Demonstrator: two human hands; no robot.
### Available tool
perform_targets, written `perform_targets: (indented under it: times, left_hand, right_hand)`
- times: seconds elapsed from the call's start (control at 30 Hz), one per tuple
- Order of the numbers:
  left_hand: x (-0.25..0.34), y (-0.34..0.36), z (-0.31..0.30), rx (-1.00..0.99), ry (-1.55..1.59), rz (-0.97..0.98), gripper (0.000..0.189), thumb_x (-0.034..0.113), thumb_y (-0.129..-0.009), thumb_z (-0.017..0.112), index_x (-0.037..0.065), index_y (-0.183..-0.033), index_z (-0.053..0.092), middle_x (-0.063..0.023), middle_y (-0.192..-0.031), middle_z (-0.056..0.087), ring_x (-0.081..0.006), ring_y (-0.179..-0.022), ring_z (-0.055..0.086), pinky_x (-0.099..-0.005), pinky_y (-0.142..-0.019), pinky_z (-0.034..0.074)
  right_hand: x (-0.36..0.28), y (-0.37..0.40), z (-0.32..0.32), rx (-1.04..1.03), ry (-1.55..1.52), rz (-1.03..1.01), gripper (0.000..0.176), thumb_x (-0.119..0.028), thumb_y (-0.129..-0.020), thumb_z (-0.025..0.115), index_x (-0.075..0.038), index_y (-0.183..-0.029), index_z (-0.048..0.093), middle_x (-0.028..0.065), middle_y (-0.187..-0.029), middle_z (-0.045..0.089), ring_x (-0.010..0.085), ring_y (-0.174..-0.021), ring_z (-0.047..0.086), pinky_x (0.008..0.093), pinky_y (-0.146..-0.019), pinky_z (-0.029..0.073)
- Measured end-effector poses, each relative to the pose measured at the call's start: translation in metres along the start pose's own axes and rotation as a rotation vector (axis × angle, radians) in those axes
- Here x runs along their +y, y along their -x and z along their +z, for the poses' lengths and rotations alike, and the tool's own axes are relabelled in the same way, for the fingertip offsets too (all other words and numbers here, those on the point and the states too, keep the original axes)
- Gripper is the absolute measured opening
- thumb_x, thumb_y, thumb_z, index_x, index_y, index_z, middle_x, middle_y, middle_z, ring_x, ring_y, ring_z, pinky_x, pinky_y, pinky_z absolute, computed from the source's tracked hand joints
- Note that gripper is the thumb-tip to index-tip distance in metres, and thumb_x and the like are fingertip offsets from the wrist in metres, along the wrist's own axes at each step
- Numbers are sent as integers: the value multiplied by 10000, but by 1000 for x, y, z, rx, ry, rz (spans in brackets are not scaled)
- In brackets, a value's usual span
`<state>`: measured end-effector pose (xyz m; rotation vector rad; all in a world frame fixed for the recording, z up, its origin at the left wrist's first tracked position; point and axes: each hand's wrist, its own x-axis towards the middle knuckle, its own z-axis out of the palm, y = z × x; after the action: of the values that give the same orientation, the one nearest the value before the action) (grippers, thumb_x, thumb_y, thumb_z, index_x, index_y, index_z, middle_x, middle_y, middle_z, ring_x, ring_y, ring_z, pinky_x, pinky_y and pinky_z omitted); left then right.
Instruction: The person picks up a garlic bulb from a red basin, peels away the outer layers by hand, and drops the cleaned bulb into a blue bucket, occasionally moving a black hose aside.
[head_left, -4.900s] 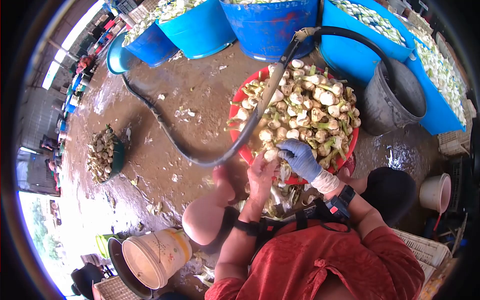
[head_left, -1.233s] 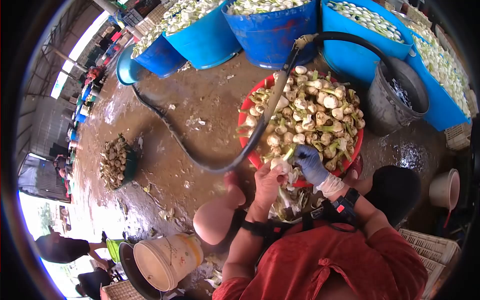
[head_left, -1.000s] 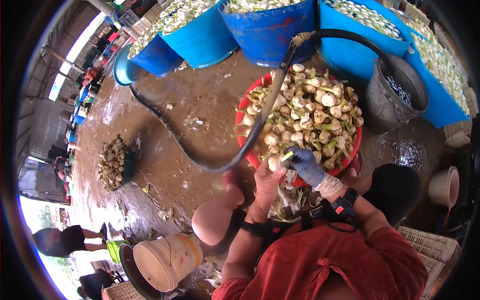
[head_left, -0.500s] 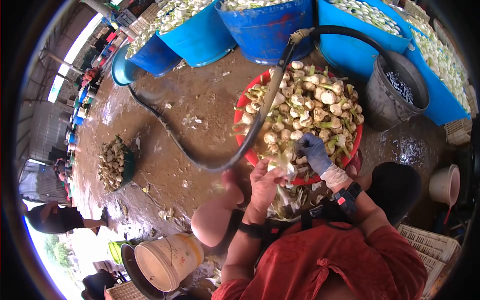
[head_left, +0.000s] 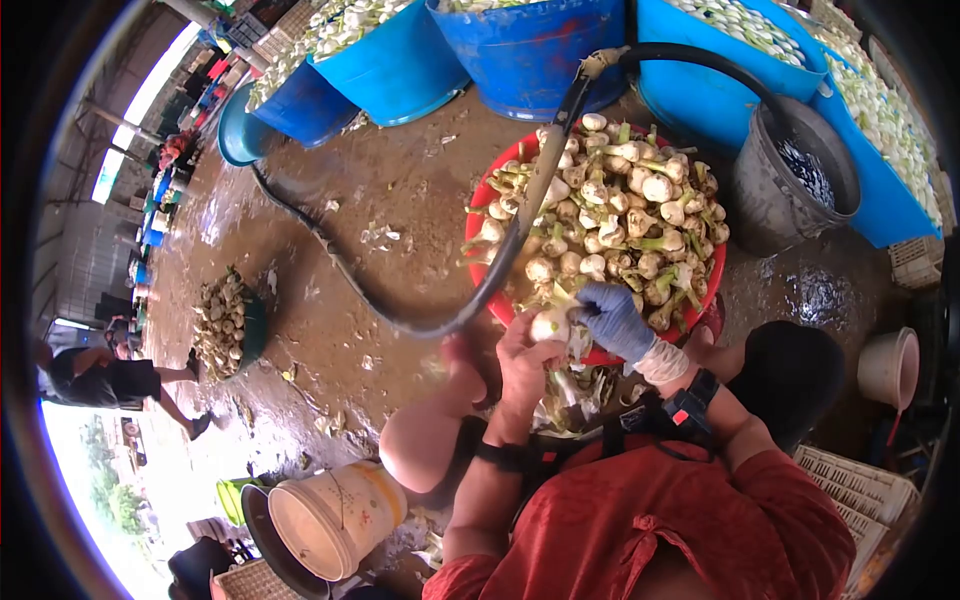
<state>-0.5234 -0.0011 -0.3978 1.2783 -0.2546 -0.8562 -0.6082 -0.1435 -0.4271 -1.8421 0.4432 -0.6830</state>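
Observation:
My bare left hand [head_left: 525, 355] grips a white garlic bulb [head_left: 549, 325] at the near edge of a red tub [head_left: 719, 270]. On my right hand [head_left: 615, 320] is a blue-grey glove; its fingers are closed at the stem side of the same bulb, and what they pinch is partly hidden. Many unpeeled garlic bulbs [head_left: 620, 205] with short stems fill the tub. Loose peelings [head_left: 575, 395] lie below my hands, between my legs.
A black hose [head_left: 520, 225] crosses the tub and runs into a grey bucket [head_left: 790, 180]. Blue tubs [head_left: 530, 60] of garlic line the far side. A green basket of garlic [head_left: 225, 325] stands left. Another person [head_left: 125, 380] is at far left. A white bucket [head_left: 335, 515] lies near my knee.
My gloved hand has moved left and down to the bulb, which now shows whiter and rounder in my left hand. The person at far left has stepped into fuller view.

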Motion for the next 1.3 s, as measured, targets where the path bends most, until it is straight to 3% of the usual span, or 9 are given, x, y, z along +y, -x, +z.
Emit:
perform_targets:
  times: [0.2,0.33,0.43,0.53,0.67,0.7,0.97,1.13,1.3]
  left_hand:
    - [-7,3,-2,-218,164,-6,532,-24,-633,625,6,-1147,492,-101,-839,629,-184,-625,622,-240,-488,472]
    - [-5,0,-6,-102,192,-3,550,-45,-626,624,24,-1145,459,-114,-915,628,-222,-716,660,-264,-527,503]
    - [-10,0,-2,-35,139,45,515,-97,-635,612,19,-1118,480,-95,-903,625,-171,-672,622,-250,-538,493]
    - [-12,1,-1,11,63,56,501,-127,-644,608,5,-1111,486,-93,-874,616,-143,-634,583,-245,-535,475]
    - [-3,3,-3,37,32,-6,493,-127,-645,630,-10,-1110,514,-94,-831,612,-135,-606,560,-255,-520,458]
    - [-3,2,-4,37,34,-5,493,-127,-645,630,-10,-1110,514,-94,-831,612,-135,-606,560,-255,-520,458]
    - [-4,6,-13,-264,139,50,411,-48,-607,741,2,-982,580,-72,-919,626,-165,-785,623,-263,-642,524]
    - [-2,7,-14,-230,153,69,542,-20,-598,771,6,-1092,550,-83,-957,623,-171,-801,621,-258,-692,524]
    - [-2,7,-13,-195,284,-4,536,-61,-651,670,-25,-1158,498,-79,-917,622,-149,-745,605,-245,-683,495]
  right_hand:
    - [19,-18,-27,94,34,96,131,0,-737,674,8,-836,588,11,-651,540,72,-594,475,240,-565,441]
    - [-15,-8,-25,-136,-578,294,348,-78,-756,740,-39,-1052,562,-20,-851,544,49,-722,505,211,-686,469]
    - [-8,1,-3,-181,-10,-151,361,-138,-709,788,-38,-977,568,10,-780,537,74,-651,476,258,-590,437]
    - [-12,8,2,-165,72,-184,300,-140,-663,773,-24,-862,580,114,-695,510,248,-600,522,367,-593,448]
    - [-17,2,1,-110,-63,-59,189,-73,-692,726,-18,-789,574,102,-632,496,217,-525,463,327,-524,418]
    - [-5,4,0,-100,-4,-85,220,-45,-714,743,-3,-870,594,58,-661,507,103,-576,452,262,-536,418]
    - [5,-15,-18,31,-9,38,157,-53,-757,695,-3,-867,594,27,-675,547,101,-594,475,268,-552,434]
    - [11,-13,-20,78,10,58,219,-33,-741,692,-7,-933,591,43,-703,559,107,-617,511,271,-581,460]
    - [-7,0,-7,-177,-126,-96,284,-43,-737,711,7,-992,598,63,-795,593,166,-742,600,280,-698,500]
